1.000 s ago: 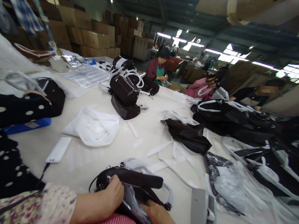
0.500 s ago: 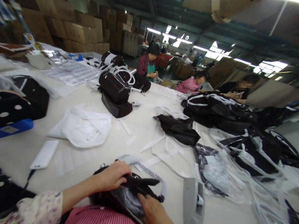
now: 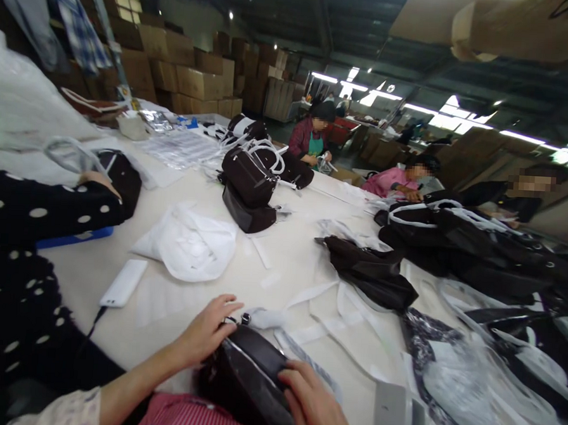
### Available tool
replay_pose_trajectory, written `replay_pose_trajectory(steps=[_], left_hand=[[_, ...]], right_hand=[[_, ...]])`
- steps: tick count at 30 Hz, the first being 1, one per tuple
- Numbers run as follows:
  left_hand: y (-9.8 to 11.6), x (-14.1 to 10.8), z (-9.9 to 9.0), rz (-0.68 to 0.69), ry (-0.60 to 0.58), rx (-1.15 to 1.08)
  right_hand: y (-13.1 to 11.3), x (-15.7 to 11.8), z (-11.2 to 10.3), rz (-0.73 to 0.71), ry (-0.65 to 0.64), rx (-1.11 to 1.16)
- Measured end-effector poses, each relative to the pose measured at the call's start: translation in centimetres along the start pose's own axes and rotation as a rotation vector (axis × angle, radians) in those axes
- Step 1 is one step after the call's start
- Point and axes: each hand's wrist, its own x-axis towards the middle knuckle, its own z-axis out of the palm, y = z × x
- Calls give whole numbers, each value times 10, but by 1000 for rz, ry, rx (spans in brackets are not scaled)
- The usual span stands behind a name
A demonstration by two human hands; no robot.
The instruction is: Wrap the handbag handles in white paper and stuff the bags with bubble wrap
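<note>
A dark brown handbag (image 3: 251, 372) lies tilted against my body at the table's near edge, its smooth side and shiny piping facing up. My left hand (image 3: 208, 332) rests at the bag's left end beside a metal ring, its fingers stretched out and apart. Over the bag's right side curl the fingers of my right hand (image 3: 315, 398); the thumb is hidden. A wrapped grey-white handle (image 3: 300, 353) extends behind the bag onto the table.
At left, a co-worker's polka-dot sleeve (image 3: 51, 206) reaches to another dark bag (image 3: 124, 179). A white power bank (image 3: 124, 283), a white foam bundle (image 3: 194, 243), stacked bags (image 3: 250, 185), a flat dark bag (image 3: 367, 267) and a grey dispenser (image 3: 392, 411) lie around. Several people work beyond.
The handbag's opening with plastic inside has turned out of sight, and its smooth side now shows. My left fingers have spread; my right hand has come out onto the bag's outside. A co-worker's arm has reached in at left.
</note>
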Motion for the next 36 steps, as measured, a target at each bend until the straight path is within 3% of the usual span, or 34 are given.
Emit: replay_pose_trajectory(steps=[3,5,7,9,11,13,15,16,18,20,23,27,29,31,33,36], left_hand=[[-33,3,-15,-352,-20,64],[-45,2,-19,-447,-98,38],[-43,-1,-23,-456,-118,-18],[-26,-7,-30,-405,-75,-110],[2,-12,-39,-274,-4,-221],[27,-13,-46,-68,-13,-318],[39,-8,-48,49,-20,-373],[38,-4,-46,27,9,-336],[23,6,-37,-140,63,-145],[1,14,-25,-296,12,86],[-23,19,-7,-332,-147,238],[-22,16,3,-340,-167,426],[-20,16,1,-362,-127,503],[-24,19,-6,-402,-69,554],[-34,25,-19,-458,-13,582],[-56,31,-41,-542,36,598]], right_hand=[[-10,40,5,-20,49,-18],[-16,64,4,48,-17,-30],[-21,86,0,101,-81,-65],[-28,105,-4,72,-87,-50],[-35,121,-6,7,-106,101],[-43,134,-5,-78,-183,306],[-50,141,-4,-147,-247,388],[-52,142,-5,-168,-250,371],[-54,141,-7,-154,-238,316],[-53,138,-13,-126,-246,283],[-57,136,-25,-169,-305,186],[-70,139,-39,-248,-358,-27],[-70,129,-44,-247,-360,-135],[-59,101,-47,-181,-351,-207],[-32,54,-48,-46,-323,-172],[24,-33,-45,257,-231,56]])
